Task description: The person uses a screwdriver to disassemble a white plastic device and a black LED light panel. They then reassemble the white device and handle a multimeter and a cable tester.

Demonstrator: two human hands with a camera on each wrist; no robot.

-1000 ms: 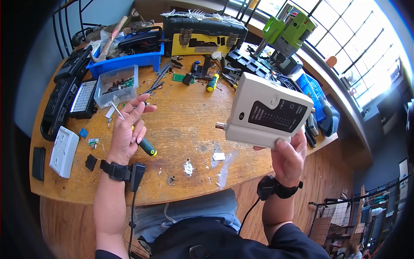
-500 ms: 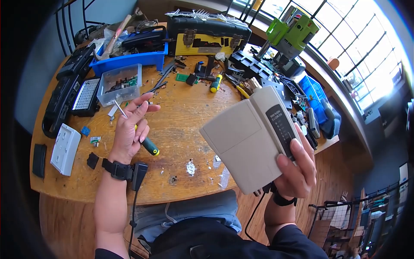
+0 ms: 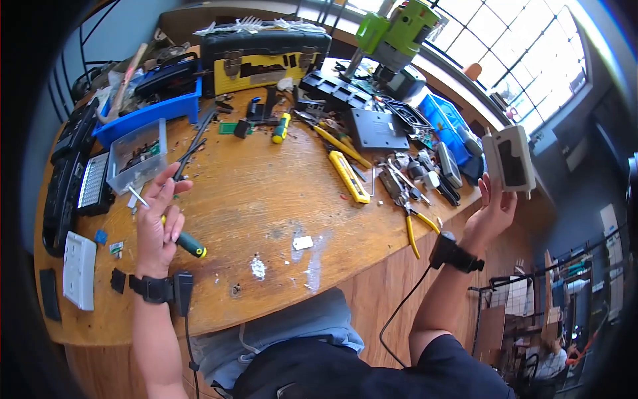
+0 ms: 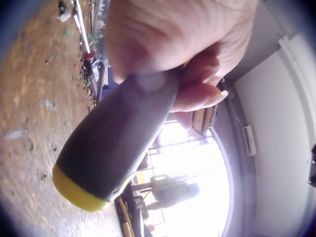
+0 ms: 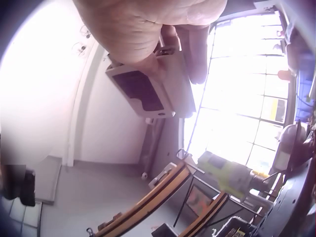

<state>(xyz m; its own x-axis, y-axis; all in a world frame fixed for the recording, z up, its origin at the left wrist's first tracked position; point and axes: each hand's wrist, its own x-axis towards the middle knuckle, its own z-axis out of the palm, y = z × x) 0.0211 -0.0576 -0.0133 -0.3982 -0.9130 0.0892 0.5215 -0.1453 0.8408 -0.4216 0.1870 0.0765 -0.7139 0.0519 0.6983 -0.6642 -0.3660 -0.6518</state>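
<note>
We had the pale boxy device (image 3: 513,159) right of centre in the head frame, long axis near upright, held by the nearer right grip (image 3: 490,218), well apart from the left grip (image 3: 157,229), which held a screwdriver (image 3: 191,245) slanting down rightward over the surface (image 3: 232,199).

Dark short-sleeved shirt (image 3: 359,369), pale-blue trousers (image 3: 322,319), black wrist straps (image 3: 151,288), thin cables (image 3: 193,366).

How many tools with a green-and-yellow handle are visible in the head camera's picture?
2. One, the screwdriver, is in the left hand; the other tool lies on the table in front of the black-and-yellow toolbox. More may be hidden in the clutter.
</note>
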